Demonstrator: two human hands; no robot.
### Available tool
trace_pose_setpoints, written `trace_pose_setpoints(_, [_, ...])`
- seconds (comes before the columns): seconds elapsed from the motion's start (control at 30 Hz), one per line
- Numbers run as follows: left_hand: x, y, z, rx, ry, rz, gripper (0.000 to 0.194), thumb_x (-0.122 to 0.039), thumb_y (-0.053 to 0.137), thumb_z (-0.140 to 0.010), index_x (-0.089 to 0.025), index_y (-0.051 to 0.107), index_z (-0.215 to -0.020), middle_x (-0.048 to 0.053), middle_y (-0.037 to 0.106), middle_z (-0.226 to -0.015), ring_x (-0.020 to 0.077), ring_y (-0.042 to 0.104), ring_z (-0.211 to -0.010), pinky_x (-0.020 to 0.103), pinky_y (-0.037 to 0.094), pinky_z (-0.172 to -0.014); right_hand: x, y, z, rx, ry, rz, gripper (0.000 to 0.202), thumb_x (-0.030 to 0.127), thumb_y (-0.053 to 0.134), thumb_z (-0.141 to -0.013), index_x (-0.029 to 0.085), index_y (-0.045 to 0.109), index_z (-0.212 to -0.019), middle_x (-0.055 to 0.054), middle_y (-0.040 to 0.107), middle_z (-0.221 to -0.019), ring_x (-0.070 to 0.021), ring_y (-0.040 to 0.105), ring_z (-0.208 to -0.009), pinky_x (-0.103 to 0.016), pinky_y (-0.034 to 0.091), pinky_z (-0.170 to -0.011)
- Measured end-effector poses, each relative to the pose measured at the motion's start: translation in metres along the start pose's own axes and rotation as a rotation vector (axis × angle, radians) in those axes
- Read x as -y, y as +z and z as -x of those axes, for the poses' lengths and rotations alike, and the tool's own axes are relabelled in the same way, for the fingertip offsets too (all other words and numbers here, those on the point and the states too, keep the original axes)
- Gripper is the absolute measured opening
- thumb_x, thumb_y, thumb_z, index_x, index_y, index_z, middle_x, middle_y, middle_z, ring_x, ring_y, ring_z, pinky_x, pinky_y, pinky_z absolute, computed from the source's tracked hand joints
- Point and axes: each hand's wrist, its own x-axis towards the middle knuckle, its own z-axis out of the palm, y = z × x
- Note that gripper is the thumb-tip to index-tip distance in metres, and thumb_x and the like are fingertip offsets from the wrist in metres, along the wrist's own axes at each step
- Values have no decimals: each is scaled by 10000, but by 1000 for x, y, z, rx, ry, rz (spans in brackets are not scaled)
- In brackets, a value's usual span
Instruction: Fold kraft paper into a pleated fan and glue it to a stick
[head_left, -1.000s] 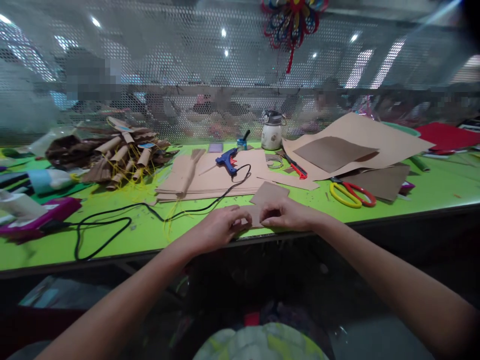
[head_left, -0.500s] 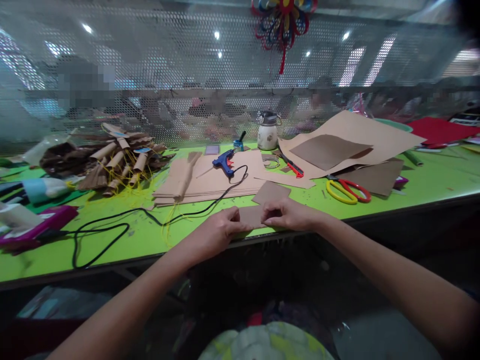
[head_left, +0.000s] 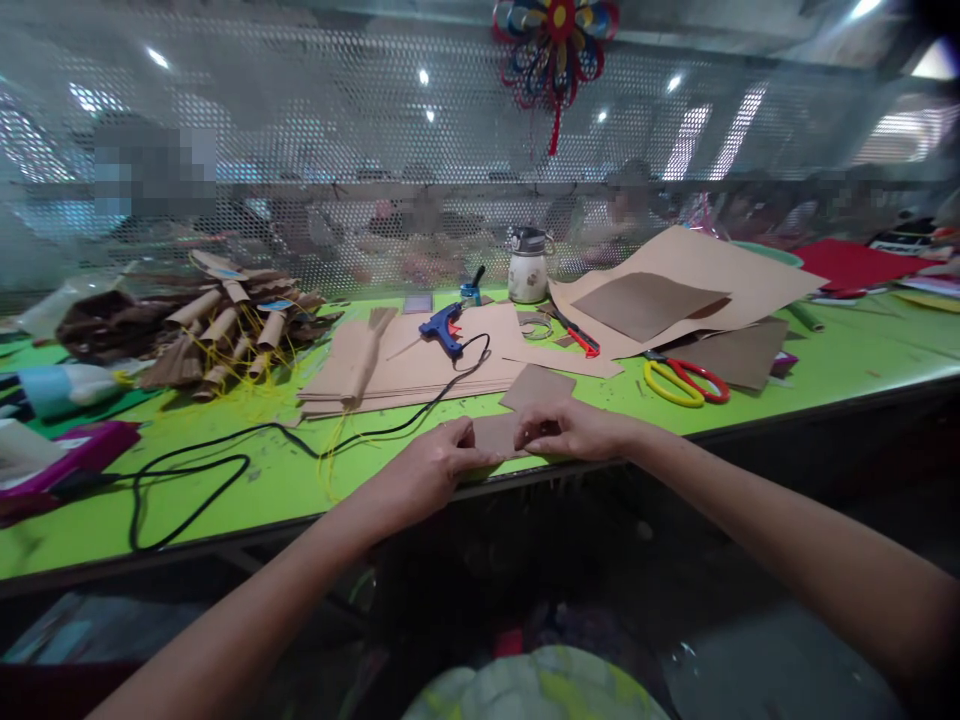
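A small brown paper piece (head_left: 496,436) lies at the front edge of the green table (head_left: 285,490), between my two hands. My left hand (head_left: 442,462) is closed on its left end, thumb and curled fingers at the paper. At its right end my right hand (head_left: 562,430) pinches the paper with bent fingers. Just behind my right hand is another brown paper square (head_left: 537,386). A blue glue gun (head_left: 444,330) with a black cord rests on a stack of tan paper sheets (head_left: 480,372) farther back.
Yellow-and-red scissors (head_left: 684,382) and a red cutter (head_left: 581,335) lie right of centre. Large brown sheets (head_left: 750,268) spread behind them. A white bottle (head_left: 527,270) stands at the back; paper rolls with yellow string (head_left: 219,325) and a purple object (head_left: 71,460) are left.
The view has shifted slightly, so the table items appear a little farther left. Both hands keep nearly the same hold on the small paper.
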Motion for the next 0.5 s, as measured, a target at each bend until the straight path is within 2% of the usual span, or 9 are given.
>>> trace_pose_setpoints(0.27, [3,-1,-1,11,41,-48,275,-276,438,-914,-319,666,-1062,0,441,-789,133,417,-725,232,283,-617,0,-3,-2,45,-8,-2,140,113,551,-765,117,651,-863,-27,643,-802,-138,576,-756,-246,454,-720])
trace_pose_setpoints(0.5, [0,-1,1,11,45,-69,296,-243,399,-922,-277,673,-1027,8,438,-798,139,404,-733,239,286,-618,-3,4,3,-64,-104,74,119,118,553,-800,114,662,-848,-42,624,-820,-137,547,-760,-251,439,-730])
